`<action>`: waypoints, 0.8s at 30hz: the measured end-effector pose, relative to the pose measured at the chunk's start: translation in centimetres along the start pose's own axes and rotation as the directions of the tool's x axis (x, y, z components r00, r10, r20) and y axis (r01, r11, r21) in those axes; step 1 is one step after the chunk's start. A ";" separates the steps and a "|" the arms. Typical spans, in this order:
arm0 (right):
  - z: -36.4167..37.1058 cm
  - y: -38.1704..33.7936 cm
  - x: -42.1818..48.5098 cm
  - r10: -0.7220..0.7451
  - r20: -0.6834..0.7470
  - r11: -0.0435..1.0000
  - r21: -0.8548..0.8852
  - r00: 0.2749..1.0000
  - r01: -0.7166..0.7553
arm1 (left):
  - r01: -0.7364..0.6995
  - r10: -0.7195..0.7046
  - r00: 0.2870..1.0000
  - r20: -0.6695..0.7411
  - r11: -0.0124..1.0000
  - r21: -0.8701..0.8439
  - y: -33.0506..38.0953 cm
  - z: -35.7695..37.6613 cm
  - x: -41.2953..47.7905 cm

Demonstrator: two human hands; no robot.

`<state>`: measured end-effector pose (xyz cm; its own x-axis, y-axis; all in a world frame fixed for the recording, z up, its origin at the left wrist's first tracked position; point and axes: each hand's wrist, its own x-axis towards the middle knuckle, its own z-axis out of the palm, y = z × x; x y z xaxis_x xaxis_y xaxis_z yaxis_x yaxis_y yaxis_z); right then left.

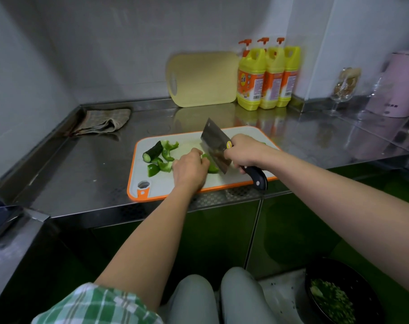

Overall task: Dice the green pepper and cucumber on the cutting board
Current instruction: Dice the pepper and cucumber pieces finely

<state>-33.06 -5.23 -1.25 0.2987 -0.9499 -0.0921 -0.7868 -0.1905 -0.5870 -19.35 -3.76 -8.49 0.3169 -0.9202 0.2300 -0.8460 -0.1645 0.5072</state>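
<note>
1. steel counter carries a white cutting board with an orange rim. its long axis runs left-right along the front edge, and the hang hole sits at the near-left corner.
2. writing: three yellow detergent bottles stand against the back wall with orange pumps, orange labels and a barcode. the label text is too blurred to read. the round yellow-red sticker on the blade is also unreadable.
3. cucumber lies on the left part of the board. its long axis is diagonal, with the cut face pointing near-left and the dark skin end far-right.
4. loose green pepper chunks sit just beside the cucumber, between it and the left hand.
5. left hand is knuckles up, fingers curled down over a pepper piece, pinning it mid-board.
6. right hand is wrapped round the black handle of the cleaver. the blade is near upright, the tip points away, the handle butt points near-right, and the edge meets that pepper piece beside the left fingers.
7. rest: a beige board leans on the wall, a checked cloth lies back-left, and a black bowl of chopped greens sits low right.
</note>
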 end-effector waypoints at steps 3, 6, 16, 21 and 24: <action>0.4 -0.6 -0.6 -0.001 0.028 0.998 -0.068 1.000 0.003 | -0.006 0.006 1.000 -0.007 1.000 0.005 -0.1 0.1 0.0; 0.5 -0.7 -1.0 -0.004 0.044 0.994 -0.107 0.999 0.009 | 0.002 -0.002 1.000 -0.016 1.000 -0.003 -0.1 0.1 0.1; 0.9 -1.8 -2.1 -0.044 0.051 0.939 -0.340 0.998 0.059 | 0.005 -0.004 0.999 -0.035 1.000 0.005 -0.1 0.2 0.1; 1.3 -2.4 -1.4 -0.056 0.039 0.915 -0.399 0.998 0.067 | 0.008 -0.008 1.000 -0.029 1.000 -0.011 -0.1 0.2 0.2; 1.6 -2.5 -0.7 -0.047 0.034 0.918 -0.392 0.998 0.057 | 0.003 -0.004 1.000 -0.026 1.000 -0.019 -0.2 0.1 0.1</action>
<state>-30.46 -3.68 -0.97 0.3536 -0.9309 -0.0920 -0.9172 -0.3257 -0.2293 -19.17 -3.88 -8.69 0.3310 -0.9101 0.2494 -0.8365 -0.1607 0.5238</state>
